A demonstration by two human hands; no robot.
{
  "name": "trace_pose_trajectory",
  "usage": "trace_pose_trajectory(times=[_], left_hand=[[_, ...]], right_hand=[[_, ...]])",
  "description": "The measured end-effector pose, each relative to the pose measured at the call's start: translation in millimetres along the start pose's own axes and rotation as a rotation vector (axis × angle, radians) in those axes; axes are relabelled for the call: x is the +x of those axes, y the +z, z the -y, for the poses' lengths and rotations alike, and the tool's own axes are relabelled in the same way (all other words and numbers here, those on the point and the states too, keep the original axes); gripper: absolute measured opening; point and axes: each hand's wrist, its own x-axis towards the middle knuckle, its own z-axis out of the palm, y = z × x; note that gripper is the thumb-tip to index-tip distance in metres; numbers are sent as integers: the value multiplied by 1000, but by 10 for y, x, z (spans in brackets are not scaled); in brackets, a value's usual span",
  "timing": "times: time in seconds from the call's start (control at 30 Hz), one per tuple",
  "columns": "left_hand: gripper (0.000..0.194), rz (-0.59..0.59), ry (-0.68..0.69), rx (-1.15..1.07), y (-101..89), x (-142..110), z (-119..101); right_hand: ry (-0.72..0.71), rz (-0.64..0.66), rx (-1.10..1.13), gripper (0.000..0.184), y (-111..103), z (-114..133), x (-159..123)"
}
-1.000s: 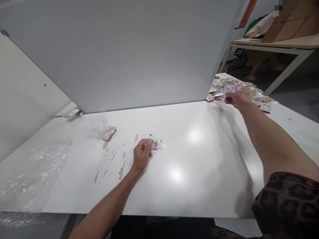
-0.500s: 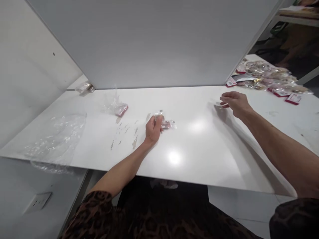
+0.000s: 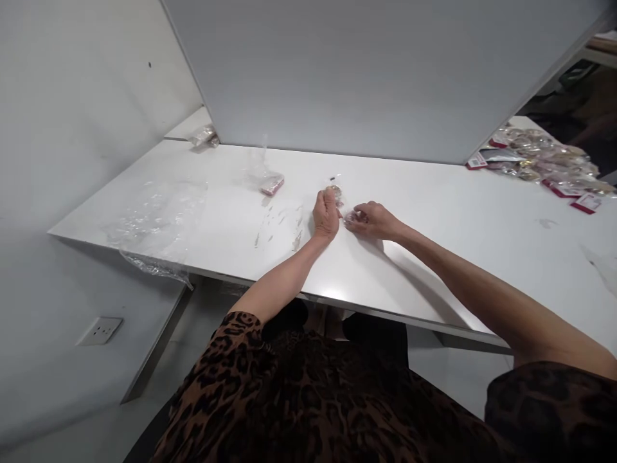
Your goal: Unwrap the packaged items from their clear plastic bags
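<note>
My left hand [image 3: 326, 215] is closed round a small clear plastic packet [image 3: 335, 191] near the middle of the white table [image 3: 457, 225]. My right hand [image 3: 370, 220] has come up beside it, fingertips pinched at the packet's right end. What the right fingers hold is too small to make out. Both hands rest low on the tabletop, almost touching each other.
A small clear bag with a pink item [image 3: 270, 183] lies left of the hands. A large crumpled clear sheet [image 3: 154, 225] hangs over the table's left edge. A pile of packets with pink cards [image 3: 540, 164] sits at the far right. A grey partition [image 3: 376, 71] backs the table.
My right hand has drawn back from the pile of packets at the far right and come in beside my left hand. The view has swung down and left.
</note>
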Motion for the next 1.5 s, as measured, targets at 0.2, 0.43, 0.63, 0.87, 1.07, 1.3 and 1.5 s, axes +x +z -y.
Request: trace_pose_trajectory(times=[0.2, 0.43, 0.63, 0.87, 1.07, 1.3, 1.5], left_hand=[[34, 41, -23, 48, 28, -3, 7], [28, 88, -192, 15, 19, 28, -61], [49, 428, -292, -146, 2, -36, -134], [55, 656, -262, -197, -42, -66, -160], [67, 857, -268, -123, -14, -98, -165], [96, 846, -324, -18, -27, -152, -188], [84, 779, -279, 45, -4, -220, -159]], right_hand=[[-97, -65, -134, 31, 88, -51, -150], [88, -315, 295, 27, -7, -63, -353], [75, -461, 887, 57, -86, 193, -314], [176, -576, 820, 69, 145, 250, -255], [0, -165, 1085, 59, 37, 244, -575], [268, -447, 1235, 62, -79, -328, -902], [642, -763, 838, 45, -603, -1740, -1122]])
